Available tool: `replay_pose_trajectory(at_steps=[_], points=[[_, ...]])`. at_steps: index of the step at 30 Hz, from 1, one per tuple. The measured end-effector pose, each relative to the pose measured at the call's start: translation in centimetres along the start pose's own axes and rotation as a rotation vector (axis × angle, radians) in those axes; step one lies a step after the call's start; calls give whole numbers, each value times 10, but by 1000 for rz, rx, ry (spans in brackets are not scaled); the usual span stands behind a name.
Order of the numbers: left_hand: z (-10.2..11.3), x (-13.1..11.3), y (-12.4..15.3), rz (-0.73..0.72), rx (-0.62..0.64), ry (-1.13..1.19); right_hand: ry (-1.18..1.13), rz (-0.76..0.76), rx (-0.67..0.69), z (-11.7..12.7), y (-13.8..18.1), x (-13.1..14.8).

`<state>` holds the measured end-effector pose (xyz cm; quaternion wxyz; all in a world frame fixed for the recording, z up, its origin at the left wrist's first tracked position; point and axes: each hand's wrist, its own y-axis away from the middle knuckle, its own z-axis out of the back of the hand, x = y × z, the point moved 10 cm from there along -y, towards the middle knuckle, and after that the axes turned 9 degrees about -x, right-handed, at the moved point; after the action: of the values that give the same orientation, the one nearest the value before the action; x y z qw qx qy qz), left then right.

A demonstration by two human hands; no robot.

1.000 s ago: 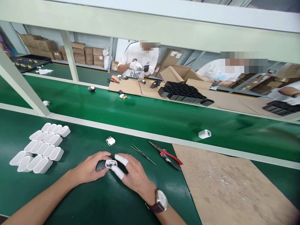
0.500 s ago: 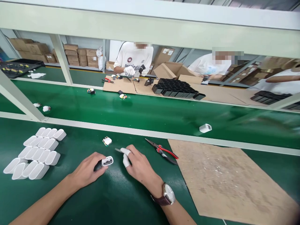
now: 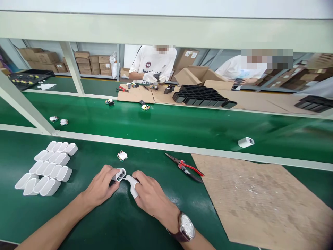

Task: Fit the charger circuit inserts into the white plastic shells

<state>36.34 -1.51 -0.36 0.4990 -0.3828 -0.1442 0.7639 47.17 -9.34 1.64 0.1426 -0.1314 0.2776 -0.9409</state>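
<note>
My left hand [image 3: 102, 184] is closed around a white oval plastic housing [image 3: 116, 175], whose open end faces right and shows dark electronic parts inside. My right hand [image 3: 149, 192], with white finger cots on thumb and forefinger, pinches a thin pale piece [image 3: 124, 178] at the rim of that opening. Its kind is too small to make out. Beyond the hands lies a small circuit board with a white top [image 3: 122, 156]. Red-handled long-nose pliers [image 3: 185, 167] rest to the right, jaws pointing away to the left.
Rows of white oval housings [image 3: 50, 168] stand at left. A cardboard sheet [image 3: 260, 201] covers the right side. Behind a pale rail, a green conveyor [image 3: 166, 125] carries circuit boards [image 3: 63, 122] and a white housing [image 3: 246, 142]. Co-workers [image 3: 153, 66] sit beyond, near black cases [image 3: 200, 96].
My right hand has moved left, bringing the thin piece to the housing's opening. The housing has tilted in my left hand. Items on the conveyor have shifted right.
</note>
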Motion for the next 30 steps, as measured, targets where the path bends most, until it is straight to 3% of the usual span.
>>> replay_pose_trajectory(at_steps=[10, 20, 30], points=[[-3, 0, 3, -31, 7, -41, 81, 29, 44, -7, 0, 4], [-1, -1, 2, -50, 2, -41, 39, -41, -10, -4, 5, -6], [0, -14, -2, -144, 20, -72, 107, -28, 156, -19, 5, -7]])
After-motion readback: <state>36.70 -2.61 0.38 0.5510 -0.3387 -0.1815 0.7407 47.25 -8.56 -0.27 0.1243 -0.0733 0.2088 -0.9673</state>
